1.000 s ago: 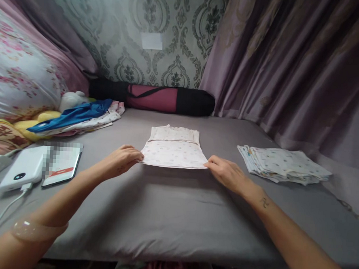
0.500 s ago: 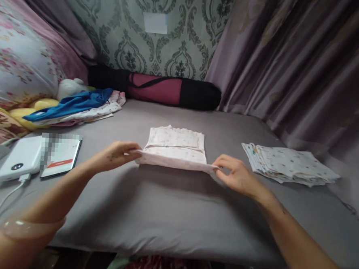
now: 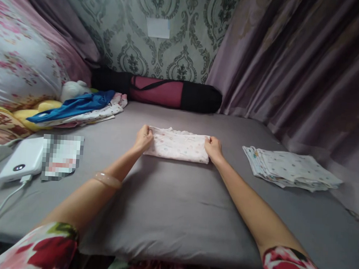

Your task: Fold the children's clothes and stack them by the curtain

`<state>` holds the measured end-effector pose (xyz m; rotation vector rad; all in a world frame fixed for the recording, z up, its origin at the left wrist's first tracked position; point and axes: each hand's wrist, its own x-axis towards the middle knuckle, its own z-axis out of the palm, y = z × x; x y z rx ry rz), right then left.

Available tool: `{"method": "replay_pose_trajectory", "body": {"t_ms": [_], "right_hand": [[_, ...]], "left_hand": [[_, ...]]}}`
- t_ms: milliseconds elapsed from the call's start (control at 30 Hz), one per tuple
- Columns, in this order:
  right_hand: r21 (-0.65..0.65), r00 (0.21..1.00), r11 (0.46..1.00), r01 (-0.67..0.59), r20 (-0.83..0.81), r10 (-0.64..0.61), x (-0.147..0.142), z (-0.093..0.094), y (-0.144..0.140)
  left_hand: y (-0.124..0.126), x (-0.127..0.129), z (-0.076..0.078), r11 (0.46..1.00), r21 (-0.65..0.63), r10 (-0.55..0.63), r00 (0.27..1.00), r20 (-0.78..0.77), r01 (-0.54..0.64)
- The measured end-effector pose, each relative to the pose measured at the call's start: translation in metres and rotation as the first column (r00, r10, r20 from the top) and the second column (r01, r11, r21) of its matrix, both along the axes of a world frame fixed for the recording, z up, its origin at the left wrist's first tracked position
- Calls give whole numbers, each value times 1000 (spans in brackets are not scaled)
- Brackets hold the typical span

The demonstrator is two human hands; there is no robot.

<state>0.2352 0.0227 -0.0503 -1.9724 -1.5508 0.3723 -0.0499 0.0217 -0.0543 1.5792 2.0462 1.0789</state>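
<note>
A small white cloth with a pale dotted print [image 3: 177, 145] lies folded into a narrow strip on the grey bed sheet [image 3: 169, 207]. My left hand [image 3: 143, 139] pinches its far left corner. At the far right corner my right hand [image 3: 213, 148] grips the folded edge. Both arms reach straight forward over the sheet. A translucent bangle [image 3: 106, 179] sits on my left forearm.
A stack of folded printed cloths [image 3: 289, 168] lies to the right. Left are a white power bank [image 3: 21, 164] with cable, a phone [image 3: 61, 157], and a pile of blue and printed garments [image 3: 77, 108]. A black-and-maroon roll bag [image 3: 160, 92] lies against the wall; curtains hang right.
Both hands lifted the cloth's near edge and carried it away from me, folding the cloth in half onto its far edge. My arms are now stretched further forward.
</note>
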Motion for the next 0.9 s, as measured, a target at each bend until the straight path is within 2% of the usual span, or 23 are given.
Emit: {"method": "replay_pose_trajectory", "body": {"t_ms": [167,467,600,800,900], "right_hand": [[-27,990,1000,13,142,-9,-13,3,3],[-80,954,995,57,298,-31,-16,-8,6],[-95,942,992,78,332,-43,-18,-9,8],[-111,941,988,111,332,-68,-20,-9,11],[-114,941,987,115,332,-71,-20,-10,12]], "left_hand": [[6,9,-2,999,-44,10,992,-127,-16],[13,6,-14,993,-57,-118,923,-365,104],[12,6,-12,987,-83,-162,900,-406,140],[12,5,-10,987,-73,-161,922,-352,145],[15,6,-12,990,-106,-132,913,-387,98]]}}
